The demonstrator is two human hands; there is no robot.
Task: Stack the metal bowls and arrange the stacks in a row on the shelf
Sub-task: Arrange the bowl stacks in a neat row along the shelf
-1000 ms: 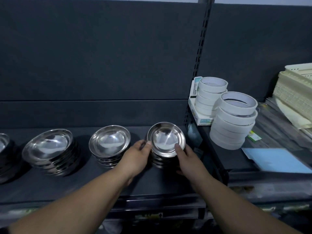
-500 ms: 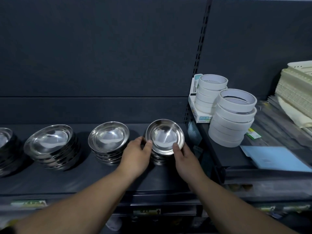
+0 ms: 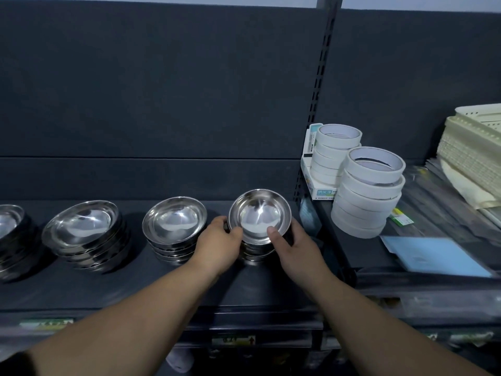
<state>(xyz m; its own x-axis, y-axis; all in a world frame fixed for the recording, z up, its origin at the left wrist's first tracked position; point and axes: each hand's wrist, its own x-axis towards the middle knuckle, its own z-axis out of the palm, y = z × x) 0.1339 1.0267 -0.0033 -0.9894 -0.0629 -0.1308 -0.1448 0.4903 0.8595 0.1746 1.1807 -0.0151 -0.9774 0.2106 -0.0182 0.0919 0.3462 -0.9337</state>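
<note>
Steel end stack (image 3: 256, 253) is clamped from both sides. Left grip (image 3: 217, 245) wraps one flank and right grip (image 3: 295, 248) the other. Both thumbs are hooked over the near rim of the top bowl (image 3: 259, 214), fingers curled round behind. Can't tell if the base sits on the shelf (image 3: 122, 289) or is a hair off it, since the palms hide it.

Positions, all referenced to the upright (image 3: 315, 109):
- end stack: just left of it, the nearest stack
- second stack (image 3: 173, 226): further left, just beside the left grip, with a narrow gap to the end stack
- third stack (image 3: 81, 232): further left again, looks skewed, bowls not nested square
- fourth stack (image 3: 9, 226): far left, cut off by the frame edge
- tape rolls (image 3: 368, 191): right of it on the neighbouring shelf, not in play

All four stacks lie roughly on one line along the shelf.

Step, my read: final placing and squaring of the end stack. Stacking looks mostly done.

Next move calls for seating it flat, in line with the others and at a matching gap. Then both thumbs lift straight up so the top bowl isn't dragged. The third stack probably wants straightening afterwards. Polished bowls likely slide on each other, so push from the base, not the rim.
</note>
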